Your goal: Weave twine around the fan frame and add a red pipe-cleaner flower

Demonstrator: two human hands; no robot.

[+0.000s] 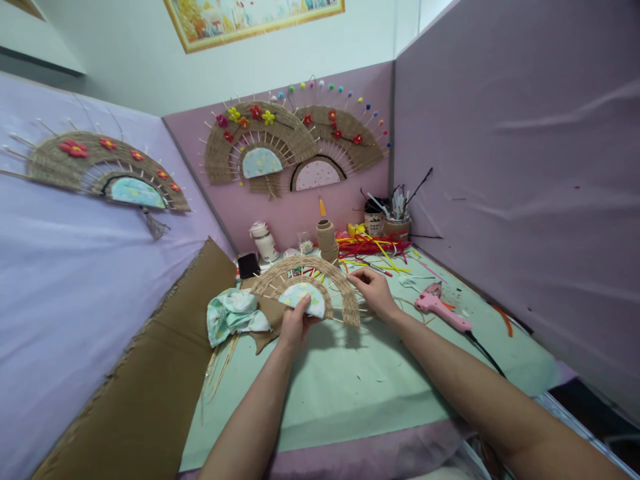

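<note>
- Woven twine fan (320,280) stands nearly upright on the green desk (350,387), held at both ends so that its arch faces the person and the skewer ribs fan outward.
- Left hand (295,323) pinches the fan's base, with its grip closed on the floral fabric half-circle (305,297); this seems to steady the centre.
- Right hand (375,290) has its grip narrow on the fan's right edge, fingers curled around the outer weave and rib tips.
- Left of the left grip, touching the fan, lies a bundle of floral cloth (233,313) over loose skewers (220,367).
- Right of the right grip, near but apart, lies a pink glue gun (443,310).
- Behind the grips, a twine spool (327,240) and red sticks (370,247) crowd the far edge.
- Bare desk toward the person leaves room; the corrugated cardboard (165,373) and the right partition wall (525,200) hem in the sides.
</note>
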